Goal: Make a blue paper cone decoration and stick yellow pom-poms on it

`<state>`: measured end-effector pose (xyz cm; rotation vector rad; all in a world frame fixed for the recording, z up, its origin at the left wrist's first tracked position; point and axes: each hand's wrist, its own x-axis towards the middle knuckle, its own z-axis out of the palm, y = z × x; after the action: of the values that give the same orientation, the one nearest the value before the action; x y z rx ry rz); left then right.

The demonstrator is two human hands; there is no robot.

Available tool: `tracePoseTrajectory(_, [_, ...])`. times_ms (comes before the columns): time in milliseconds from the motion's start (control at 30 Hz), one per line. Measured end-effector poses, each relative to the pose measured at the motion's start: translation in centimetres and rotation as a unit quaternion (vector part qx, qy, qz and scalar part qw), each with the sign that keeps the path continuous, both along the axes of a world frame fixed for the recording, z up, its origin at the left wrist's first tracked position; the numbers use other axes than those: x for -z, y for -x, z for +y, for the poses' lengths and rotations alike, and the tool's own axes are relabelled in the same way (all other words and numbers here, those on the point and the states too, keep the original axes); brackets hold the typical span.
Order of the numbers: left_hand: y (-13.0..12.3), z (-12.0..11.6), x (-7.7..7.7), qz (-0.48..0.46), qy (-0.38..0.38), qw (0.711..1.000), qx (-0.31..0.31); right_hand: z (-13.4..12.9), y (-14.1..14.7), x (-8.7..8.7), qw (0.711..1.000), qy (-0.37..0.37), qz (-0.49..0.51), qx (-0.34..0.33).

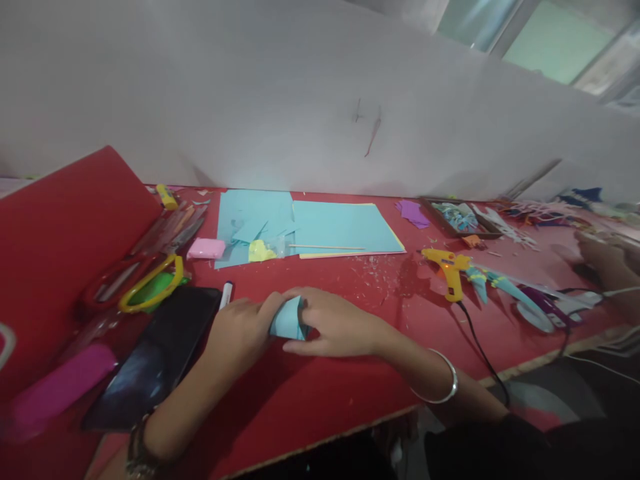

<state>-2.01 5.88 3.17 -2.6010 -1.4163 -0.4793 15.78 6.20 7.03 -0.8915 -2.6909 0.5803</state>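
A small piece of light-blue paper (287,320), curled or folded, is held between my two hands above the red table. My left hand (243,333) grips its left side, fingers closed round it. From the other side my right hand (335,323) pinches it, with the thumb low and the fingers partly inside the curl. Just beyond lie light-blue sheets (345,223), a thin wooden stick (330,247) and a crumpled yellow piece (261,251). A marker (227,293) rests beside my left hand.
Left of me are a black phone (155,360), scissors (153,283) and a pink block (207,249). On the right a yellow glue gun (447,270) trails a cord over the table edge. A tray of scraps (463,220) stands behind it. Another person's hand (607,263) is at far right.
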Motion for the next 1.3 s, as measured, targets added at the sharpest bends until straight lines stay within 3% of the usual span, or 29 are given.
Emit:
tracePoseTrajectory(133, [0.1,-0.2,-0.2,-0.004,-0.037,0.998,0.043,-0.1,0.4,-0.4,1.0,0.009,0.007,0.009])
tracePoseTrajectory(267, [0.1,-0.1,-0.5,-0.067,0.078,0.992,0.067,0.2,0.5,-0.8,1.0,-0.029,0.008,0.007])
tracePoseTrajectory(400, [0.0,0.1,-1.1,-0.139,0.199,0.965,0.1,0.6,0.5,-0.5,0.995,-0.095,-0.021,-0.017])
tracePoseTrajectory(633, [0.7,0.5,-1.7,-0.195,0.196,0.956,0.101,0.2,-0.7,-0.1,0.988,-0.151,0.02,-0.011])
tracePoseTrajectory(767, [1.2,0.7,-1.9,-0.239,0.211,0.945,0.074,-0.4,-4.4,-0.2,0.981,-0.103,0.127,0.106])
tracePoseTrajectory(867, [1.1,0.7,-2.2,-0.253,0.216,0.94,0.072,-0.6,-8.4,0.4,0.975,-0.043,0.056,0.211])
tracePoseTrajectory(933, [1.0,0.7,-2.3,-0.266,0.211,0.937,0.088,-0.8,-11.2,1.0,0.941,-0.053,-0.039,0.333])
tracePoseTrajectory(1000, [1.0,0.8,-2.2,-0.281,0.198,0.934,0.096,-1.3,-14.1,1.8,0.882,-0.08,-0.094,0.455])
tracePoseTrajectory(1200, [1.1,1.0,-2.1,-0.28,0.188,0.939,0.066,-3.2,-21.6,4.1,0.725,-0.133,-0.117,0.665])
tracePoseTrajectory(1267, [1.1,1.0,-2.1,-0.278,0.185,0.941,0.057,-3.1,-23.4,5.0,0.71,-0.154,-0.084,0.682])
tracePoseTrajectory(1300, [1.0,1.0,-2.1,-0.278,0.185,0.941,0.056,-2.8,-24.1,5.5,0.72,-0.156,-0.079,0.671])
